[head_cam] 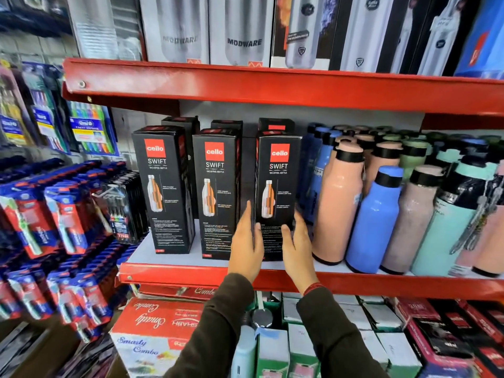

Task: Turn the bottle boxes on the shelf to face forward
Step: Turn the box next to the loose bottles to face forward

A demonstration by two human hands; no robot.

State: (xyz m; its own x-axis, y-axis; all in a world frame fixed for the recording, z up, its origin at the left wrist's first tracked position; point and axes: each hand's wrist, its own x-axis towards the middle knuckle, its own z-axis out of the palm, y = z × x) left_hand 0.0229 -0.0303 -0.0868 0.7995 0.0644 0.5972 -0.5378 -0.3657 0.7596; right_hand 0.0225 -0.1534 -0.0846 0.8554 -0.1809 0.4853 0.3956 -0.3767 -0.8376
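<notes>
Holding the rightmost front box [276, 192] low down between both palms: my left hand [246, 245] lies flat on its left side, fingers reaching up along the edge, thumb wrapped onto the front panel; my right hand [297, 246] presses its right side, thumb on the front panel as well. Box: black, upright, red cello label, printed front turned toward me, base on the red shelf [191, 274] near the front lip.

Left of my hands: middle box [215, 192], same print, front facing out, just beside my left hand. Farther left: left box [163, 189], same print, front angled slightly rightward. Behind these three, at the far side of the shelf: back boxes [226, 124], only black tops showing.

Right of my right hand: loose bottles [373, 219], peach, blue, mint, black caps, the nearest peach one just beside the held box.

Upper shelf: steel bottle boxes [242, 31]. Far left: toothbrush packs [62, 214].
</notes>
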